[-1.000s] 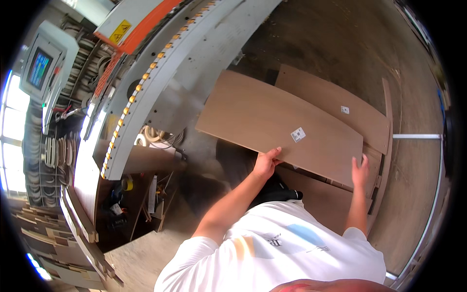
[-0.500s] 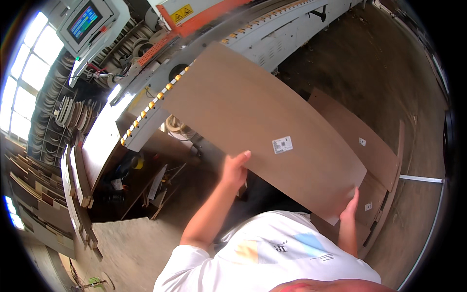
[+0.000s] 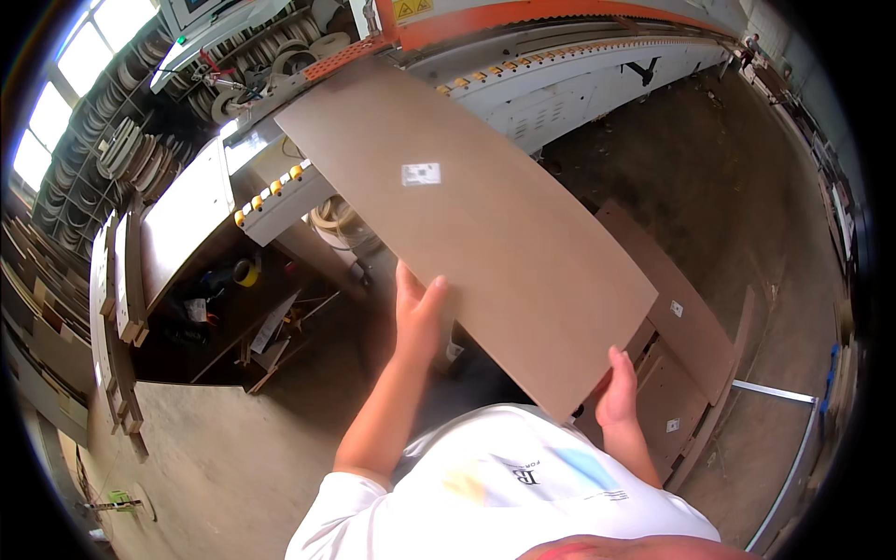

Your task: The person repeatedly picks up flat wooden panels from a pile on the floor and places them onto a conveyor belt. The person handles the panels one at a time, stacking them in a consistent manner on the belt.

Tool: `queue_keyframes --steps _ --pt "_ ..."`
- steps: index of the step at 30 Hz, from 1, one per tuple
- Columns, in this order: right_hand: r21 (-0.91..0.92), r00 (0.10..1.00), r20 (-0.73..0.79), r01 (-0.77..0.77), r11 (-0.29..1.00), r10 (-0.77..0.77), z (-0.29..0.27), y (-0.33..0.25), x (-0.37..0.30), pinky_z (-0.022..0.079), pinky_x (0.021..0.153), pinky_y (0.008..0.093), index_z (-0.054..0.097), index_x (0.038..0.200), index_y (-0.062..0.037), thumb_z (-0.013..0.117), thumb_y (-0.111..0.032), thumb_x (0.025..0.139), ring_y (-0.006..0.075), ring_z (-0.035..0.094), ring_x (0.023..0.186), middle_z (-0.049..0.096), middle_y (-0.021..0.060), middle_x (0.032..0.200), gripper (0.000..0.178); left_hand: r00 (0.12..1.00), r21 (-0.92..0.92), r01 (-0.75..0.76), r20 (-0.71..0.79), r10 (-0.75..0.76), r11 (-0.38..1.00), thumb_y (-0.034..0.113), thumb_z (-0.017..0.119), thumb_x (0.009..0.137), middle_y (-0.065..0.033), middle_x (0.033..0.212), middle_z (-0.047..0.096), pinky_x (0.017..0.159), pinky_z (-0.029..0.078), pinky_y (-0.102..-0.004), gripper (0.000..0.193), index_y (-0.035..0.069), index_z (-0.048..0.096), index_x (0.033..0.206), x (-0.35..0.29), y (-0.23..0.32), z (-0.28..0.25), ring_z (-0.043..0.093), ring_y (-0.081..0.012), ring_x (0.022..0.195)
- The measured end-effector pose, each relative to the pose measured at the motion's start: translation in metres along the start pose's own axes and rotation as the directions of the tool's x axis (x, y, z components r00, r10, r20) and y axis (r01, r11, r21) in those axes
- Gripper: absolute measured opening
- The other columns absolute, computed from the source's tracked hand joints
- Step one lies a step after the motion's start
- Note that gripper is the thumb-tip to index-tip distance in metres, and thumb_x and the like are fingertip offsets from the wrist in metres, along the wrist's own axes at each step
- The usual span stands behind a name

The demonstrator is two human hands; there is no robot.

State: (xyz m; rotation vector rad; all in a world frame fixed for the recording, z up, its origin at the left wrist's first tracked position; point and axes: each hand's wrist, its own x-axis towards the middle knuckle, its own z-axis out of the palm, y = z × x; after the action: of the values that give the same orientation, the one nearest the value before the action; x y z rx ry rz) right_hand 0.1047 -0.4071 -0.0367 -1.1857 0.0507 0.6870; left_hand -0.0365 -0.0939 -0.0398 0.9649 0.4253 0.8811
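A long brown panel board [image 3: 485,233] with a small white label [image 3: 420,175] spans from my body to the machine. Its far end lies over the machine's row of yellow rollers [image 3: 277,187]. My left hand [image 3: 417,313] is closed at the board's left edge, thumb uppermost, with the fingers partly hidden by the panel. At the near right corner, my right hand [image 3: 616,387] grips the short end from the side; its fingers run partly out of sight behind the edge.
More labelled brown panels [image 3: 695,359] are stacked low at the right. The long edge machine [image 3: 560,107] stretches away to the far right. Left of me are a bench [image 3: 182,219] with dark open shelves, stacked strips [image 3: 112,317] and coils of edging [image 3: 121,159]. A metal bar frame [image 3: 775,392] lies right.
The board has slid away from me and to the left, further onto the machine, and its label has gone with it. Both hands are still on it; the view has shifted somewhat.
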Motion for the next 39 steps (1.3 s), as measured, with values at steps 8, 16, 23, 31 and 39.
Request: queue_keyframes --steps 8,16,23,31,39 --pt "-0.302 0.826 0.564 0.204 0.931 0.002 0.038 -0.009 0.005 0.056 0.072 0.0291 0.068 0.125 0.0005 0.068 -0.024 0.104 0.0173 0.071 0.088 0.076 0.0105 0.103 0.032 0.99 0.149 -0.032 -0.134 0.052 0.988 0.009 0.061 0.104 -0.0076 0.124 0.066 0.093 0.047 -0.027 0.092 0.005 0.0 0.172 -0.035 0.053 -0.006 0.059 -0.009 0.099" --pt "-0.304 0.799 0.601 0.243 0.921 -0.013 0.041 -0.002 0.012 0.058 0.06 0.0282 0.074 0.108 0.0012 0.078 -0.029 0.1 0.0182 0.074 0.081 0.077 0.0115 0.093 0.032 0.985 0.173 -0.05 -0.153 0.077 0.984 0.007 0.063 0.103 -0.001 0.114 0.067 0.079 0.043 -0.0221 0.086 -0.001 0.01 0.171 -0.029 0.064 -0.012 0.051 -0.0034 0.085" --pt "-0.307 0.844 0.529 0.286 0.908 -0.087 0.031 -0.002 0.022 0.057 0.057 0.0272 0.074 0.106 -0.0003 0.084 -0.043 0.094 0.0155 0.07 0.069 0.077 0.0095 0.09 0.045 0.987 0.052 -0.058 -0.145 0.065 0.997 0.003 0.063 0.102 -0.0097 0.144 0.064 0.094 0.051 -0.0265 0.088 -0.001 0.009 0.171 -0.02 0.06 0.006 0.065 -0.0092 0.104" --pt "-0.238 0.845 0.483 0.379 0.894 -0.23 0.013 -0.015 0.055 0.053 0.054 0.0249 0.071 0.115 -0.0017 0.081 -0.044 0.097 0.0128 0.068 0.066 0.075 0.0063 0.091 0.048 0.997 0.091 -0.032 -0.066 0.039 0.995 0.006 0.066 0.103 -0.0082 0.154 0.057 0.095 0.052 -0.0279 0.091 0.0 0.006 0.171 0.005 0.036 0.028 0.066 -0.0106 0.109" --pt "-0.183 0.939 0.234 0.298 0.937 -0.253 -0.019 -0.016 0.097 0.056 0.066 0.0287 0.061 0.137 -0.0068 0.061 -0.039 0.11 0.0121 0.072 0.091 0.074 0.0018 0.112 0.042 0.999 0.184 0.039 0.016 -0.042 0.982 0.009 0.066 0.105 -0.0027 0.115 0.07 0.077 0.053 -0.0264 0.092 0.002 0.003 0.172 0.045 0.0 0.073 0.061 -0.0074 0.085"
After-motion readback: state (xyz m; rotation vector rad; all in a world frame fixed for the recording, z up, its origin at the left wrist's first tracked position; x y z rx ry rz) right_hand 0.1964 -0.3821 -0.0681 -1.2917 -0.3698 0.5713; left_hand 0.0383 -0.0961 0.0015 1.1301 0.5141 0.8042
